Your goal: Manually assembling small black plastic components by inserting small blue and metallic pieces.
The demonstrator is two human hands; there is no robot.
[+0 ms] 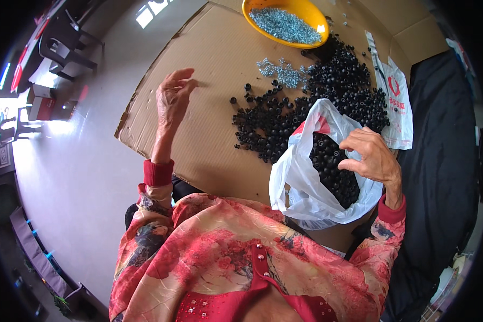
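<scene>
My left hand [173,99] hovers over the bare left part of a cardboard sheet [209,59], its fingers loosely bent and apart, with nothing visible in them. Over the mouth of a white plastic bag [295,180] is my right hand [373,155], thumb and forefinger apart and curved. No held piece shows there. Inside the bag lie many small black round hollow parts [333,172]. Beyond it, a large heap of the same black parts [338,80] spreads over the cardboard. A small pile of shiny silvery metal pieces [284,72] touches the heap's far left side.
A yellow bowl [323,27] of silvery pieces stands at the far edge. A second, flattened white bag [400,118] lies right of the heap. Black cloth [440,145] covers the right side. Dark chairs [61,48] stand on the grey floor [86,161] at left.
</scene>
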